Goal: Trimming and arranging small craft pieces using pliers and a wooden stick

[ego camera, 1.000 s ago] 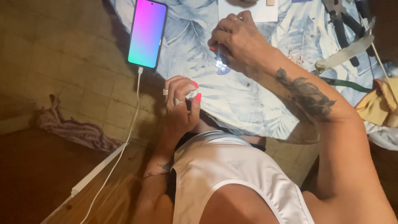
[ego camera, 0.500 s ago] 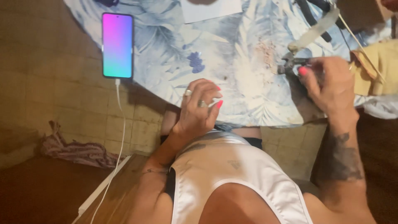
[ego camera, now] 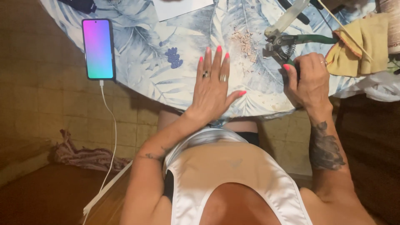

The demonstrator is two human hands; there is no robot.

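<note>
My left hand point(ego camera: 214, 83) lies flat and open on the leaf-patterned tablecloth point(ego camera: 141, 71), fingers spread, holding nothing. My right hand point(ego camera: 308, 81) is closed around the handle of a pair of green-handled pliers point(ego camera: 283, 46) whose metal jaws point left over the cloth. A small heap of pale crumbs point(ego camera: 245, 41) lies on the cloth between the two hands, just left of the jaws.
A lit phone point(ego camera: 98, 48) lies at the table's left edge with a white cable point(ego camera: 109, 125) hanging down. A yellow cloth point(ego camera: 360, 46), a thin wooden stick point(ego camera: 343, 29) and white paper point(ego camera: 181, 6) lie on the table. A rag point(ego camera: 87, 156) is on the tiled floor.
My left hand has moved from the table's edge onto the cloth and opened flat. My right hand with the pliers came nearer to me. The view shifted right.
</note>
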